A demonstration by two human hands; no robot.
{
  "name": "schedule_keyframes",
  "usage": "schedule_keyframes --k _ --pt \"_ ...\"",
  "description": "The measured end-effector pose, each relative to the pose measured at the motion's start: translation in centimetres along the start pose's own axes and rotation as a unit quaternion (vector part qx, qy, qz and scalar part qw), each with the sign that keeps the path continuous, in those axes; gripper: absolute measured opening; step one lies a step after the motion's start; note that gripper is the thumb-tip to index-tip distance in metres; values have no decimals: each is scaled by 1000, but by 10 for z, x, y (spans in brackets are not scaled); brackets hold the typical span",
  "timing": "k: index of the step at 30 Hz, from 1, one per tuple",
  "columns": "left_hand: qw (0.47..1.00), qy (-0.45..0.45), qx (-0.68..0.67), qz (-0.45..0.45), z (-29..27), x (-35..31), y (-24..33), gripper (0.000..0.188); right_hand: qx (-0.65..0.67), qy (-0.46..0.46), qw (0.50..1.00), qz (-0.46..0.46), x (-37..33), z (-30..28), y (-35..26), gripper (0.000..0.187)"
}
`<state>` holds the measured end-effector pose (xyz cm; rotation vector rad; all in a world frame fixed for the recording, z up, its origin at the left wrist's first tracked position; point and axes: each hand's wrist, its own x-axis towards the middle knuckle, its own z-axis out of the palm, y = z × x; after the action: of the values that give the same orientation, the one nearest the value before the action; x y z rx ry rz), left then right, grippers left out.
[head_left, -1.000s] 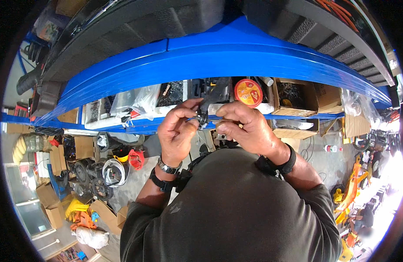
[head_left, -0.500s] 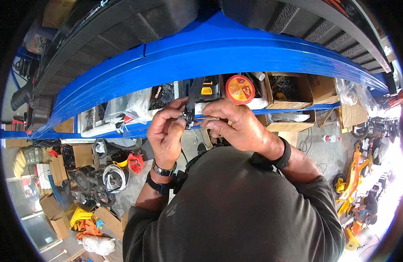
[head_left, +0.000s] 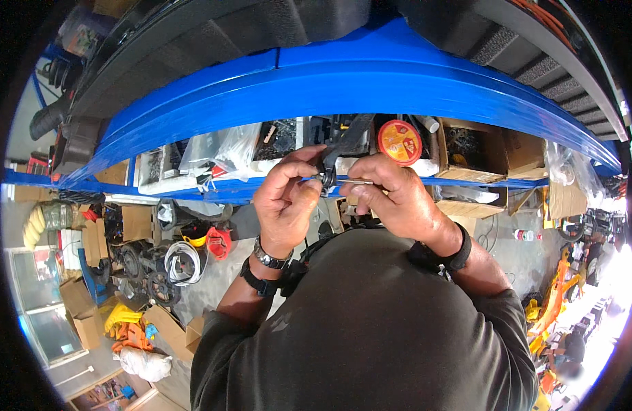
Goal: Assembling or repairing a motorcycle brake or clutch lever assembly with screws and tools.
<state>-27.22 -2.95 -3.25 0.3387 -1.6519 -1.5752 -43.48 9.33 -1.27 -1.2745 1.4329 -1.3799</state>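
So the small black part point(head_left: 327, 171) sits right between both hands, held up in front of the blue shelf beam point(head_left: 371, 82), about chest height. Left hand point(head_left: 286, 198) has thumb and fingers pinched on its left side. Right hand point(head_left: 391, 195) grips a thin silvery rod or pin point(head_left: 357, 181) that pokes toward the part, fingers pressed together on it. Looks to me like the fitting step, lining the pin up with the piece. Next move probably calls for a steady left hand and a straight push or twist from the right. Behind sit a round red-and-yellow tin point(head_left: 399, 142), cardboard boxes point(head_left: 466, 147) and plastic bags of bits point(head_left: 220, 147) on the shelf.
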Motion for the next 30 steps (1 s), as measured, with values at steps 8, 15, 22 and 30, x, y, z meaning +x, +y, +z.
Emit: schedule_keyframes --k 8,15,22,30 --pt "1000 -10 0 19 -1 2 3 19 -12 -7 1000 22 0 3 1 14" --pt "999 -1 35 9 -1 0 7 12 -30 -33 999 3 1 4 6 12" --pt "998 -17 36 43 -3 -3 4 15 -35 -77 995 43 1 0 -7 13" --pt "997 -4 75 35 -7 -7 3 14 -12 -119 987 104 6 -4 -9 17"
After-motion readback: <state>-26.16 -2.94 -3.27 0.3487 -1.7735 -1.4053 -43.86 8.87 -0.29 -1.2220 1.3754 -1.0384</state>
